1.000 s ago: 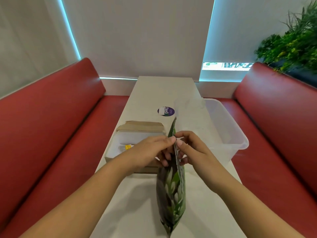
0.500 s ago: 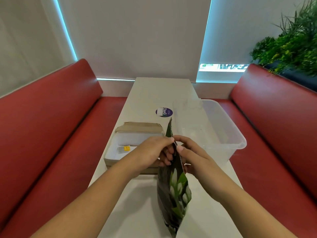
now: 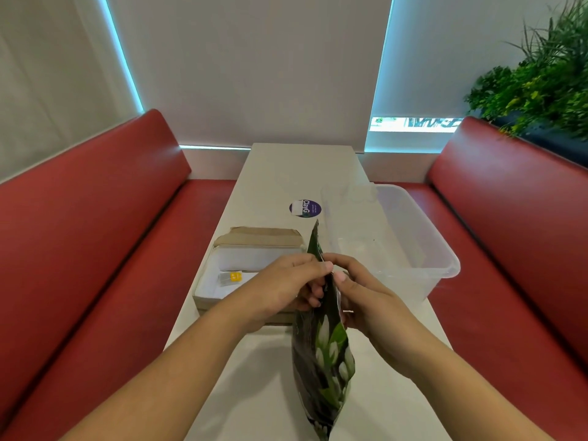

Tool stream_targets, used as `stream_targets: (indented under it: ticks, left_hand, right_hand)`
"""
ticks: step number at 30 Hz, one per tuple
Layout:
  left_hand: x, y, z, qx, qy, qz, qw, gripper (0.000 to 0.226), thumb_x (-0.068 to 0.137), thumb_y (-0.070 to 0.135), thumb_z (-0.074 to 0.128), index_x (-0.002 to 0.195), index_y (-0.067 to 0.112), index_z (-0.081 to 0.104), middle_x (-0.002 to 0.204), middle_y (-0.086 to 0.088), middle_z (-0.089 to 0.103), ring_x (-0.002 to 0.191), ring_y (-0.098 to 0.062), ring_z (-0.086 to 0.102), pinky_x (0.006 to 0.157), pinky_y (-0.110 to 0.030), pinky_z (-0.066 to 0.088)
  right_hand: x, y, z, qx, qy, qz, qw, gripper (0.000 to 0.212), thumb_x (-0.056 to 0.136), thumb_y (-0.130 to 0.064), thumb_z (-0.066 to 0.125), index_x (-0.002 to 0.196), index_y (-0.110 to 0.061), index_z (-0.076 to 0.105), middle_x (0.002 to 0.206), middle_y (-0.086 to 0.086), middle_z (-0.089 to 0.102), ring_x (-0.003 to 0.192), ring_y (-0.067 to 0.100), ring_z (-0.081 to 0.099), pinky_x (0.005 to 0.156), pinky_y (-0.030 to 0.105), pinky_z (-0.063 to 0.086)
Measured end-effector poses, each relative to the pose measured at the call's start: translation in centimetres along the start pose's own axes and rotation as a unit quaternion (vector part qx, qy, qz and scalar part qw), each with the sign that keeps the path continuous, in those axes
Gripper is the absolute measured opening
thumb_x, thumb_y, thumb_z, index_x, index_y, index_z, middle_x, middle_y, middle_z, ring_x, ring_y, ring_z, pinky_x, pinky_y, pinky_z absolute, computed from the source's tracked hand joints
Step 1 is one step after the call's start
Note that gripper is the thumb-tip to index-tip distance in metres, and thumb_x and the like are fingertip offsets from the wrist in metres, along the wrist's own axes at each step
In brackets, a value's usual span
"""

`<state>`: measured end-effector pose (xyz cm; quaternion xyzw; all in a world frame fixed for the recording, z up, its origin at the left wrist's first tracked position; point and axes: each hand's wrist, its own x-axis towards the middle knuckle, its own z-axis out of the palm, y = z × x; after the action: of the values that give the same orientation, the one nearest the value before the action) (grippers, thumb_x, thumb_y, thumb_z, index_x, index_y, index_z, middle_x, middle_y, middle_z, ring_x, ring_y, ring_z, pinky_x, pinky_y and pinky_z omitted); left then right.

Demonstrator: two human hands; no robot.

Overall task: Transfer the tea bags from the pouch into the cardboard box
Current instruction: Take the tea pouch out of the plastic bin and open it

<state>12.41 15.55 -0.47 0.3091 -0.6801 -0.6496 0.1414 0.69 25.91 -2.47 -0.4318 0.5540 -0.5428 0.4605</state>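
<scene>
At frame centre, the left hand (image 3: 286, 286) and right hand (image 3: 361, 292) pinch with curled fingers the mouth of the upright dark green flower-printed pouch (image 3: 321, 348), while the open brown cardboard box (image 3: 261, 236) left of it shows only one yellow-tagged tea bag (image 3: 231, 277), so most transferring seemingly remains.

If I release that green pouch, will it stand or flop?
Likely floppy: the pouch looks like thin film, its top pinched by the left hand and right hand. Its narrow profile suggests it may tip on the table. Glossy surface, possibly slippery.
</scene>
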Motion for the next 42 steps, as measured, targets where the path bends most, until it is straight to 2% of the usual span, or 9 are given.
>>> stream_targets:
  ticks: [4, 8, 10, 15, 22, 28, 32, 39, 42]
  left_hand:
    - [0.1, 0.1, 0.2, -0.023, -0.006, -0.008, 1.0, 0.031, 0.091, 0.029, 0.054, 0.061, 0.022, 0.054, 0.057, 0.004, 0.054, 0.056, -0.01, 0.054, 0.066, -0.028, 0.048]
    - [0.1, 0.4, 0.4, -0.027, 0.004, -0.006, 1.0, 0.031, 0.091, 0.024, 0.054, 0.06, 0.019, 0.053, 0.055, 0.003, 0.053, 0.055, -0.011, 0.053, 0.065, -0.027, 0.048]
    - [0.1, 0.4, 0.4, -0.019, 0.013, -0.003, 1.0, 0.03, 0.09, 0.022, 0.054, 0.06, 0.018, 0.054, 0.054, 0.003, 0.053, 0.055, -0.01, 0.053, 0.062, -0.026, 0.048]
    - [0.1, 0.5, 0.6, -0.019, 0.025, -0.003, 1.0, 0.035, 0.089, 0.025, 0.054, 0.054, 0.023, 0.057, 0.054, 0.003, 0.054, 0.058, -0.013, 0.055, 0.066, -0.03, 0.048]
    - [-0.1, 0.2, 0.6, -0.019, 0.018, 0.003, 1.0, 0.022, 0.088, 0.028, 0.059, 0.069, 0.018, 0.058, 0.052, 0.008, 0.053, 0.053, -0.006, 0.054, 0.063, -0.024, 0.05]
    - [-0.3, 0.0, 0.8, -0.031, 0.007, 0.012, 0.999, 0.023, 0.086, 0.024, 0.061, 0.066, 0.019, 0.051, 0.056, 0.006, 0.051, 0.055, -0.007, 0.053, 0.058, -0.02, 0.049]
    - [-0.5, -0.2, 0.7, -0.013, -0.009, 0.022, 1.0, 0.027, 0.082, 0.025, 0.066, 0.063, 0.02, 0.048, 0.064, 0.002, 0.053, 0.061, -0.009, 0.053, 0.066, -0.026, 0.048]
    - [-0.8, -0.2, 0.8, -0.037, -0.032, 0.014, 0.999, 0.023, 0.088, 0.016, 0.058, 0.067, 0.018, 0.049, 0.065, 0.001, 0.055, 0.067, -0.013, 0.056, 0.068, -0.025, 0.05]
    - [-0.8, -0.2, 1.0, -0.033, -0.03, 0.014, 0.999, 0.017, 0.085, 0.017, 0.059, 0.072, 0.016, 0.049, 0.072, -0.006, 0.054, 0.072, -0.017, 0.055, 0.069, -0.027, 0.051]
  right_hand:
    - [0.0, 0.2, -0.3, -0.008, -0.002, -0.003, 1.0, 0.024, 0.099, -0.035, 0.041, 0.116, -0.041, 0.056, 0.11, 0.022, 0.061, 0.085, 0.029, 0.054, 0.077, 0.042, 0.047]
    - [-0.2, 0.1, -0.6, -0.003, -0.007, 0.002, 1.0, 0.027, 0.099, -0.026, 0.041, 0.119, -0.038, 0.055, 0.068, -0.005, 0.058, 0.067, 0.017, 0.051, 0.068, 0.035, 0.046]
    - [-0.5, -0.2, -0.7, 0.0, -0.021, 0.009, 1.0, 0.028, 0.098, -0.023, 0.045, 0.122, -0.035, 0.053, 0.061, -0.012, 0.052, 0.06, 0.013, 0.048, 0.063, 0.03, 0.043]
    - [-0.9, -0.3, -0.8, 0.004, -0.053, 0.016, 0.998, 0.047, 0.082, -0.032, 0.053, 0.128, -0.038, 0.049, 0.085, 0.003, 0.057, 0.075, 0.02, 0.05, 0.066, 0.028, 0.047]
    - [-1.1, 0.2, -1.3, 0.068, -0.09, 0.022, 0.993, 0.052, 0.084, -0.028, 0.053, 0.135, -0.034, 0.045, 0.074, -0.005, 0.055, 0.069, 0.017, 0.045, 0.066, 0.029, 0.044]
    - [-1.1, 0.6, -1.5, 0.094, -0.103, 0.027, 0.99, 0.053, 0.085, -0.026, 0.055, 0.137, -0.034, 0.043, 0.087, 0.008, 0.051, 0.074, 0.022, 0.045, 0.068, 0.031, 0.044]
    - [-1.2, 0.6, -1.7, 0.085, -0.114, 0.032, 0.989, 0.053, 0.086, -0.027, 0.055, 0.137, -0.037, 0.042, 0.096, 0.013, 0.045, 0.078, 0.026, 0.043, 0.071, 0.032, 0.044]
    - [-1.5, 0.6, -2.0, 0.082, -0.105, 0.039, 0.99, 0.053, 0.085, -0.027, 0.057, 0.135, -0.038, 0.045, 0.099, 0.014, 0.049, 0.081, 0.027, 0.048, 0.073, 0.035, 0.044]
    - [-1.6, 0.3, -1.8, 0.067, -0.087, 0.041, 0.993, 0.054, 0.083, -0.026, 0.056, 0.135, -0.037, 0.044, 0.092, 0.012, 0.048, 0.072, 0.02, 0.049, 0.066, 0.03, 0.047]
